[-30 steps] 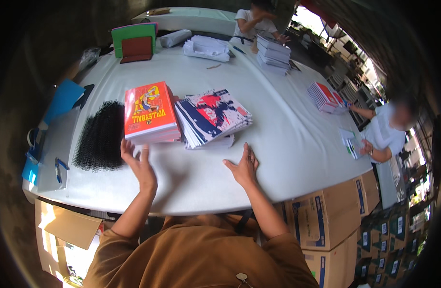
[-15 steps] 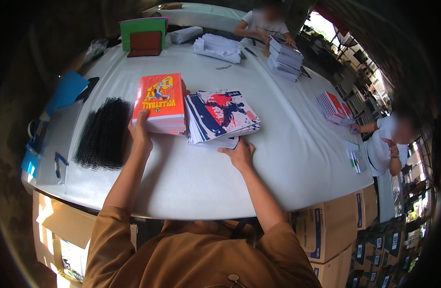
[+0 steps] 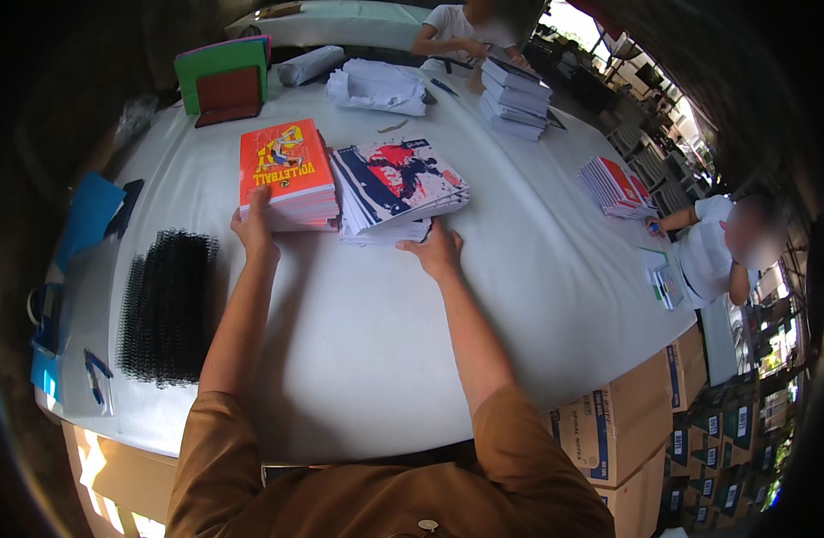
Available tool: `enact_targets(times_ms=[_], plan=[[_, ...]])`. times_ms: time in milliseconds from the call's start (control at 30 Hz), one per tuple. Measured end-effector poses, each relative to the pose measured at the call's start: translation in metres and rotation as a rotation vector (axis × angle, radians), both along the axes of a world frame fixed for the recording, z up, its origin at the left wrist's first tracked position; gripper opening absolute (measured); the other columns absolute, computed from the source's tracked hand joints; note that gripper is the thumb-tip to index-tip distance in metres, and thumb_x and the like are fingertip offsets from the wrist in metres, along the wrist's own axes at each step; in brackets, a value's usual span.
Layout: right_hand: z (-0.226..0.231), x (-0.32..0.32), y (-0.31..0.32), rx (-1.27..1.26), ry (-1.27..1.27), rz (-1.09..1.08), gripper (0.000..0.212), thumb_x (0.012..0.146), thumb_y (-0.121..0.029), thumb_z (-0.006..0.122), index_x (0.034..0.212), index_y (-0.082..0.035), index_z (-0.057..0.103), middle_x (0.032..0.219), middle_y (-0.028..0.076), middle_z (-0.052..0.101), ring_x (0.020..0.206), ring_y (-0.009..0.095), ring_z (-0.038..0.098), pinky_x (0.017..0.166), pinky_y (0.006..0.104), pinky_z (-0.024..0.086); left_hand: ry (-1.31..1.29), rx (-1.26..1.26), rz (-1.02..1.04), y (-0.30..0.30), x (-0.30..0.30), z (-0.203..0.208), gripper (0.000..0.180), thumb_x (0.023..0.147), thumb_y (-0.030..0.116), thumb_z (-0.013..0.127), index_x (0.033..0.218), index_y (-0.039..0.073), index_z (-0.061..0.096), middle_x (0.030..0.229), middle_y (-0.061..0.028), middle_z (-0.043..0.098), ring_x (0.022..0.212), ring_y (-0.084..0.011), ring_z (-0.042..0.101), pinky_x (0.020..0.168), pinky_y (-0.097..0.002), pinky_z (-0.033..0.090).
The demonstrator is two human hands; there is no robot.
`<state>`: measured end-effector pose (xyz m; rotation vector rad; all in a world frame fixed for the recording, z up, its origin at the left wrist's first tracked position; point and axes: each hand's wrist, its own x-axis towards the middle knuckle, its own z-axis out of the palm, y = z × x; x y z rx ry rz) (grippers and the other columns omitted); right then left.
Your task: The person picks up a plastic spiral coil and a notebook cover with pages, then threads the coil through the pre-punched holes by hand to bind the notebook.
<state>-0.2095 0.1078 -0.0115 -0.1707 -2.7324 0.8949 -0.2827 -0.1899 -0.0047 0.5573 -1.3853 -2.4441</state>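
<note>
Two stacks of notebooks lie side by side on the white table. My left hand (image 3: 256, 228) grips the near left corner of the orange-covered stack (image 3: 291, 175), thumb on the top cover and fingers along its side. To the right, a stack with white, navy and red covers (image 3: 398, 179) is fanned, its upper notebooks skewed over the lower ones. My right hand (image 3: 437, 251) holds that stack's near right corner, thumb along the near edge; some of its fingers are hidden. Left of my left forearm lies a bundle of black spiral binding coils (image 3: 168, 309).
Pliers (image 3: 96, 375) lie on a clear sheet at left, by blue folders (image 3: 91, 215). Farther back are a green folder (image 3: 224, 79), crumpled white paper (image 3: 376, 87) and a tall notebook stack (image 3: 515, 99). Two co-workers sit at the far and right edges, the right one beside red notebooks (image 3: 616, 188).
Both my hands and the two stacks have shifted away from me across the table, farther from the coils. The view has moved as well. The right co-worker's raised hand has gone closer to the head.
</note>
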Motion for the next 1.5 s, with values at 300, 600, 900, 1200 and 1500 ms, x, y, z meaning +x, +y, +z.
enact_targets(times_ms=[300,600,900,1200,1500], plan=[[0.100,0.047,-0.027,0.040,0.306,0.102,0.097,0.066,-0.019,0.072,0.136,0.008,0.010,0.141,0.030,0.015,0.134,0.040,0.004,0.108,0.0451,0.007,0.058,-0.224,0.149,0.017,0.092,0.014,0.074,0.088,0.050,0.042,0.135,-0.002,0.019,0.139,-0.0161,0.023,0.130,-0.0233,0.021,0.106,-0.0357,0.015],[0.109,0.019,-0.051,0.510,0.079,0.340,0.032,0.081,-0.015,0.058,0.108,0.002,0.054,0.099,0.015,0.061,0.090,0.026,0.060,0.075,0.0360,0.048,0.207,-0.260,-0.522,0.058,0.190,0.062,0.044,0.088,0.028,0.048,0.123,0.003,0.039,0.122,-0.0105,0.044,0.114,-0.0192,0.041,0.099,-0.0334,0.029],[0.101,0.133,-0.032,-1.112,0.246,0.543,0.022,0.082,-0.003,0.059,0.102,0.003,0.057,0.091,0.006,0.062,0.083,0.013,0.059,0.076,0.0273,0.047,0.416,0.076,-0.609,0.030,0.178,0.065,0.040,0.066,0.011,0.061,0.104,0.001,0.054,0.093,-0.0028,0.059,0.092,-0.0129,0.055,0.082,-0.0279,0.042],[0.046,0.153,-0.027,-1.010,0.016,0.648,0.027,0.074,0.002,0.067,0.096,0.000,0.051,0.094,0.008,0.061,0.087,0.012,0.057,0.078,0.0246,0.046,0.095,-0.303,-0.629,0.023,0.229,0.014,0.023,0.074,0.001,0.061,0.097,-0.001,0.061,0.093,-0.0083,0.064,0.082,-0.0145,0.060,0.073,-0.0274,0.048],[0.038,0.157,-0.016,-0.724,0.125,0.703,0.024,0.079,0.002,0.060,0.102,0.006,0.060,0.097,0.012,0.064,0.090,0.016,0.061,0.081,0.0266,0.046,-0.164,-2.072,0.233,-0.081,0.180,0.019,0.063,0.078,0.028,0.059,0.131,0.004,0.035,0.127,-0.0141,0.037,0.116,-0.0295,0.036,0.094,-0.0400,0.031]])
